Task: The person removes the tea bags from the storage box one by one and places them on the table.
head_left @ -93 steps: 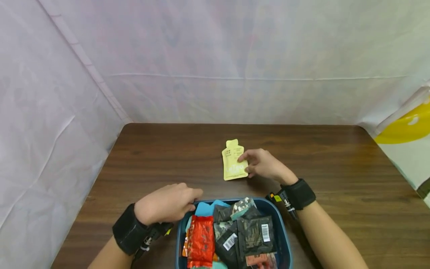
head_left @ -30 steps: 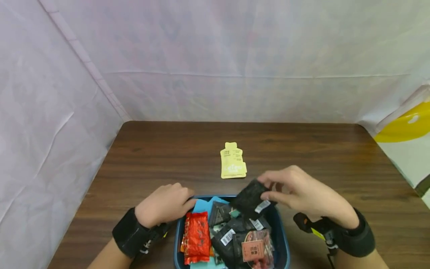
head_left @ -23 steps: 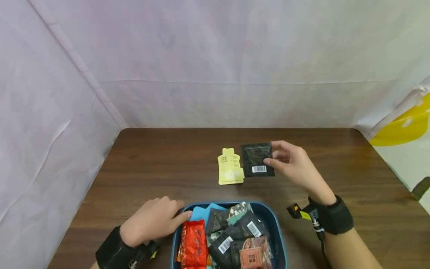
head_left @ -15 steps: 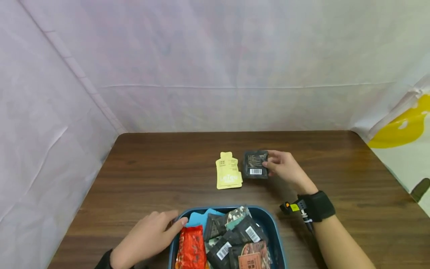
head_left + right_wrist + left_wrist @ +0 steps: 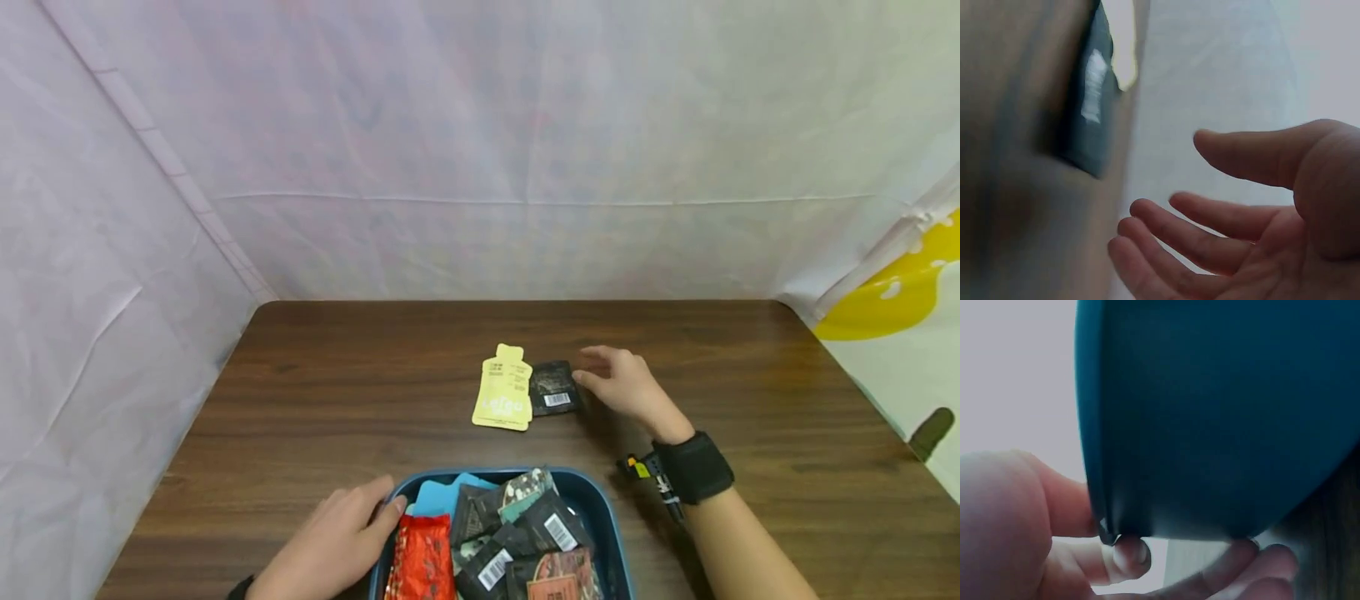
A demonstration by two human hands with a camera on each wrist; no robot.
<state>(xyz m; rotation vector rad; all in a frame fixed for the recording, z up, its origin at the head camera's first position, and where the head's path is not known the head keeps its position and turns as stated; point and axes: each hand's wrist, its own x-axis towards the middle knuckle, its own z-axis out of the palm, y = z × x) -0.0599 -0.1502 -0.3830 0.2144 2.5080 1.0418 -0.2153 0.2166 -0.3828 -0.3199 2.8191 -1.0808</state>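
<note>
A black sachet [image 5: 553,388] with a white barcode lies on the table, its left edge against a yellow spouted pouch-shaped packet [image 5: 502,390]. My right hand [image 5: 618,385] is just right of the sachet, thumb and fingers spread apart; in the right wrist view nothing is between them. At the front, my left hand [image 5: 330,533] grips the back-left corner of a blue plastic basket [image 5: 607,512]. The left wrist view has the thumb and fingertips at the basket's rim [image 5: 1090,425]. Inside the basket are a red packet [image 5: 422,554] and several black sachets [image 5: 498,550].
The basket also holds a light blue packet [image 5: 442,497] at its back left. Brown wooden table [image 5: 337,375] surrounds everything, bounded by a white cloth wall [image 5: 487,250] behind and on the left. A yellow shape [image 5: 877,308] shows beyond the right edge.
My right hand took a black sachet out of the basket, laid it right of the yellow packet and let go. The left hand has stayed at the basket's corner, its fingers shifting there.
</note>
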